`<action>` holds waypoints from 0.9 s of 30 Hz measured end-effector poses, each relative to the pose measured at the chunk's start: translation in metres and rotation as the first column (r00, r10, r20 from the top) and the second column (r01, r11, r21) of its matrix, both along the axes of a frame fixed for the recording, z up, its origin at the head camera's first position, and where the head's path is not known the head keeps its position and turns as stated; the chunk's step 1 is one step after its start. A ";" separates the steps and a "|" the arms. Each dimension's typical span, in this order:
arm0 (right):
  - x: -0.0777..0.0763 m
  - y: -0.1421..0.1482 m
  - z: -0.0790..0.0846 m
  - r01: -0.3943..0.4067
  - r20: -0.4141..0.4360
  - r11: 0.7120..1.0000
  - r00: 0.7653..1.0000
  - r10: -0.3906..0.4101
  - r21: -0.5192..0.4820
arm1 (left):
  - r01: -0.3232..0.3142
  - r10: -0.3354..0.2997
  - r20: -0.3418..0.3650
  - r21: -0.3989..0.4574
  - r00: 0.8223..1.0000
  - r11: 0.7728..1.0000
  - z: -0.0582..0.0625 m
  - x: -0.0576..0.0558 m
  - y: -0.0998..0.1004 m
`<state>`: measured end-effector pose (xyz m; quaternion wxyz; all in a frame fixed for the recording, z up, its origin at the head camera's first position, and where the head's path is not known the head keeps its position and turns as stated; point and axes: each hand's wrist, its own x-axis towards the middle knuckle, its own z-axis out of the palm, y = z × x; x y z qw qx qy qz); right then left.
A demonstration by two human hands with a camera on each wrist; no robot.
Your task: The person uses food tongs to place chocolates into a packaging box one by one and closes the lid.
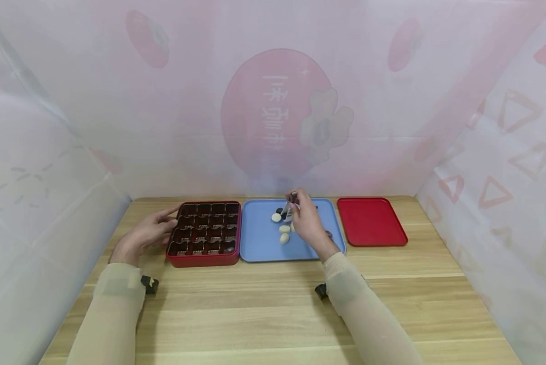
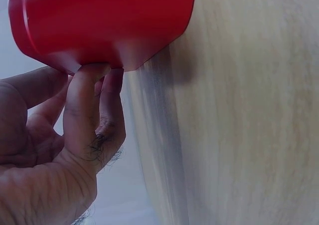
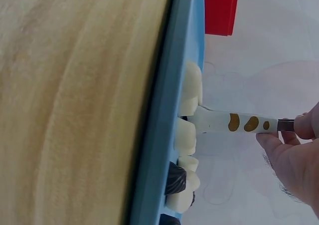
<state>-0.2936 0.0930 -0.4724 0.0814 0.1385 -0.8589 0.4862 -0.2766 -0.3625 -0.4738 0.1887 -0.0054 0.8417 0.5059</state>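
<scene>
My right hand grips metal tongs with bean-shaped cutouts over the blue tray. In the right wrist view the tips of the tongs are down among white chocolates on the tray. Dark chocolates lie among them. My left hand is at the left side of the red box, its fingertips against the wall in the left wrist view. Inside the box is a brown compartment insert; one dark chocolate sits in its front right compartment.
A red lid lies right of the tray on the wooden table. Box and tray stand side by side. A printed pale curtain rises behind the table and along both sides.
</scene>
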 end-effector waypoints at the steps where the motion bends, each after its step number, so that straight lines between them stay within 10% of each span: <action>1: 0.000 0.000 -0.001 0.003 0.001 1.000 1.000 -0.003 0.005 | -0.005 0.005 0.001 0.000 1.000 1.000 0.000 0.000 0.000; 27: 0.022 -0.018 0.024 0.014 -0.149 0.995 0.988 -0.028 -0.095 | -0.027 0.025 -0.028 -0.059 0.999 0.998 0.001 0.001 0.009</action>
